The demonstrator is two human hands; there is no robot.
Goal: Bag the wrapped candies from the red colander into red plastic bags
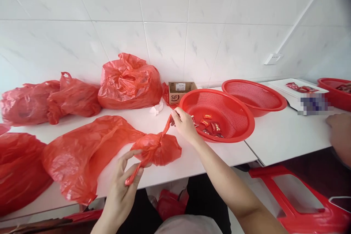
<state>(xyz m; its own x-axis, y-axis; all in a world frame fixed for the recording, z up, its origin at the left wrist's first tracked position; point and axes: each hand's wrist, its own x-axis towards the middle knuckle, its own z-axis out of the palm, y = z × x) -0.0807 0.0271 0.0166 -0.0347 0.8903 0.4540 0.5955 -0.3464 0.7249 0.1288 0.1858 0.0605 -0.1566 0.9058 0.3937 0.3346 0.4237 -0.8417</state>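
Observation:
A small filled red plastic bag (161,150) lies on the white table (279,135) in front of me, its two handles knotted on top. My left hand (124,179) pinches the near handle end, pulled toward me. My right hand (184,124) pinches the far handle end, stretched up and away, beside the rim of a red mesh basket (233,135). A few small red wrapped packets (211,126) lie in that basket.
A flat empty red bag (82,153) lies left of the small one. Full red bags (128,84) line the tiled wall. A small cardboard box (179,91), a second red basket (255,95) and a white tray (298,93) stand behind. Another person's hand (340,131) rests at right. A red stool (298,197) stands below.

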